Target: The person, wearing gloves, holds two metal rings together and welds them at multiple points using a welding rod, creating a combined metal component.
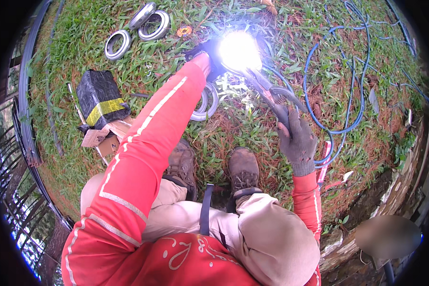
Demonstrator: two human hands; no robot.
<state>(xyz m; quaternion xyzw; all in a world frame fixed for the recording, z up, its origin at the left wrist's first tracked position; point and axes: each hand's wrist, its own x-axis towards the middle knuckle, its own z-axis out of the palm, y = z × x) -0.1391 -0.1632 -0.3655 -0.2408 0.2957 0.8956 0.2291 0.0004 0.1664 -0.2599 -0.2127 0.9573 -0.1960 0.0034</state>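
My right hand (299, 143), in a grey knit glove, is closed round the handle of a welding electrode holder (268, 94). The holder's far end meets a blinding white glare (240, 51). At the left edge of that glare is my left hand (216, 61) in a dark glove. Its fingers are lost in the light, so what it holds or touches cannot be made out. Just below the left hand, partly covered by my red sleeve, a shiny metal ring (211, 108) lies in the grass. Smoke or glare hides the work spot itself.
More metal rings (117, 45) lie at the far left, beside a small orange object (184, 31). Left of my arm stands a black-wrapped box (100, 93) with a yellow band, next to torn cardboard (108, 144). Blue cable (306, 90) loops across the grass at right. My boots (243, 168) are close by.
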